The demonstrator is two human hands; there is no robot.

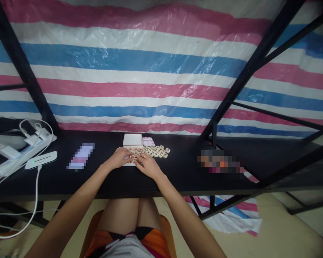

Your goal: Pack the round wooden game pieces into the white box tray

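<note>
A small white box point(125, 147) with a red-marked layer of round Chinese chess pieces point(136, 149) sits on the black desk. My left hand point(118, 158) lies at the box's left side, its fingers reaching over the pieces and its thumb apart. From the right, my right hand point(148, 165) reaches over the same pieces, with a ring on one finger. Its fingers and thumb are also apart, and I see no piece lifted in either hand. Just right of the box, several loose dark-marked chess pieces point(156, 152) lie close together. The fingertips partly hide the pieces in the box.
Behind the box stands an upright white box lid or tray point(132, 139), beside a pink-white paper point(148, 141). A blurred phone-like item point(81, 156) lies left, near a white device point(41, 160), a power strip point(14, 157) and cables. A blurred item point(220, 162) lies right. Black frame bars flank the desk point(183, 175).
</note>
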